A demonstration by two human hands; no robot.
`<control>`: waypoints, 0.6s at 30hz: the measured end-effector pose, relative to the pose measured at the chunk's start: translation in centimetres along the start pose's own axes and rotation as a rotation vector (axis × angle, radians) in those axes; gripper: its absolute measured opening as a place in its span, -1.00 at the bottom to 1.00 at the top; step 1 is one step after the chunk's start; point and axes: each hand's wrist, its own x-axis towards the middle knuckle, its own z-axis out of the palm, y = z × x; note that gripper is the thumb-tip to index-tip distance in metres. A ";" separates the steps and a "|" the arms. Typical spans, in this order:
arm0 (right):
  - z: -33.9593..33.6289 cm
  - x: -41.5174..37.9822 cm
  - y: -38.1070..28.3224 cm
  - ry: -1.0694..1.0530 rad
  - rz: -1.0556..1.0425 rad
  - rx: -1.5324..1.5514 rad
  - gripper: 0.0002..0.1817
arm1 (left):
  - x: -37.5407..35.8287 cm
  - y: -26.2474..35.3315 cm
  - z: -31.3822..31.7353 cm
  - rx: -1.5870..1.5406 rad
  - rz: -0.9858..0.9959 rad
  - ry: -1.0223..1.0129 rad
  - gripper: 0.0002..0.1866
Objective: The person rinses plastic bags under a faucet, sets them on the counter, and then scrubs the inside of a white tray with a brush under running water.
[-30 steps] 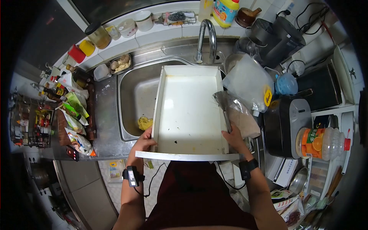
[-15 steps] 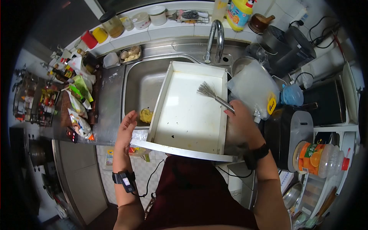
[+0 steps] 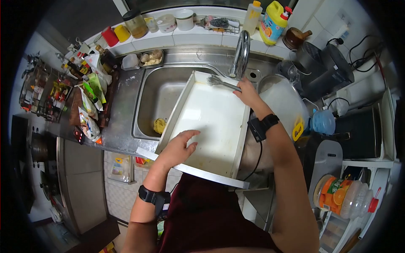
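A white drawer point(image 3: 219, 116) with a pale front panel rests tilted across the steel sink's right side, its front edge close to my body. My right hand point(image 3: 249, 93) grips the handle of a grey-bristled brush point(image 3: 220, 82) at the drawer's far end. The bristles are by the far left inner corner, against or very near the far wall. Over the drawer's near left part hovers my left hand point(image 3: 179, 149), fingers apart and holding nothing. A yellow crumpled lump point(image 3: 159, 126) lies in the sink basin point(image 3: 145, 101), left of the drawer.
Behind the drawer rises a curved faucet point(image 3: 241, 55). A yellow detergent bottle point(image 3: 272, 25) and several jars line the sill. Packets point(image 3: 90, 95) and sauce bottles crowd the left counter. At right are a large lidded pot point(image 3: 280, 101) and a big orange-labelled bottle point(image 3: 339, 194).
My right hand has carried the brush to the drawer's far end. My left hand has moved right, from beside the drawer to over it. The drawer has turned slightly, and dark specks no longer show inside.
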 end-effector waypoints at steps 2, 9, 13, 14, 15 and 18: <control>1.1 1.4 0.9 -0.033 0.041 0.048 -0.65 | -0.2 0.7 -0.2 0.008 -0.098 -0.036 -0.62; 4.7 5.5 1.4 -0.066 -0.013 0.224 -0.62 | 0.7 -0.9 -0.5 -0.350 -0.169 -0.128 -0.65; 5.9 6.8 1.6 -0.223 -0.190 -0.138 -0.63 | 0.9 -0.8 -0.6 -0.390 -0.197 -0.156 -0.65; 5.8 6.6 1.5 -0.204 -0.219 -0.119 -0.64 | 0.9 -0.9 -0.7 -0.386 -0.204 -0.161 -0.65; 5.7 6.2 1.7 -0.184 -0.246 -0.100 -0.65 | 0.9 -1.0 -0.8 -0.379 -0.188 -0.159 -0.65; 5.5 2.8 1.8 -0.211 -0.151 0.069 -0.67 | 1.0 -1.1 -0.8 -0.391 -0.157 -0.158 -0.66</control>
